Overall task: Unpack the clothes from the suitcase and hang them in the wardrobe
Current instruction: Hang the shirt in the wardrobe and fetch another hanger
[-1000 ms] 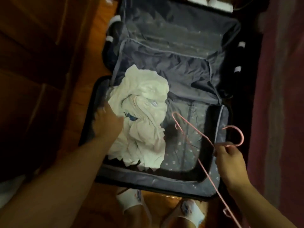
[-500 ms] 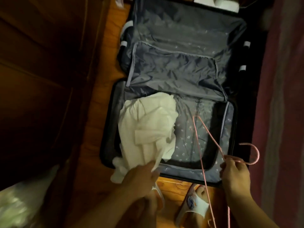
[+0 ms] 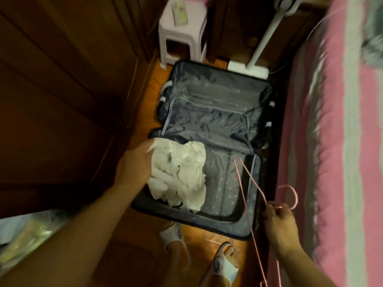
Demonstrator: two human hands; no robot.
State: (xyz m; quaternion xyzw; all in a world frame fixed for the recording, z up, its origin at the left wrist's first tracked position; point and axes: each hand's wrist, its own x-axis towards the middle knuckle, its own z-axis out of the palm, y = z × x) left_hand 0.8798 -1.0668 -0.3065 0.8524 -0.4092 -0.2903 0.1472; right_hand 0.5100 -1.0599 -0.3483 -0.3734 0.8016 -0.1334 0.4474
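A dark suitcase (image 3: 215, 226) lies open on the wooden floor, its grey lining showing. A crumpled white garment (image 3: 182, 172) hangs bunched over the left of the near half. My left hand (image 3: 134, 168) grips the garment at its left edge. My right hand (image 3: 279, 222) pinches a thin pink wire hanger (image 3: 248, 181) just below its hook, over the suitcase's right rim. The far half of the suitcase holds nothing that I can see.
Dark wooden wardrobe doors (image 3: 62, 100) fill the left side. A bed with a pink striped cover (image 3: 342, 141) runs along the right. A pale plastic stool (image 3: 182, 36) and a white fan stand (image 3: 261, 48) are beyond the suitcase. My slippered feet (image 3: 223, 264) stand at the near edge.
The view has pulled up and back from the suitcase. My left hand moved from the garment's lower end to its left edge, bunching it higher. My right hand still holds the hanger.
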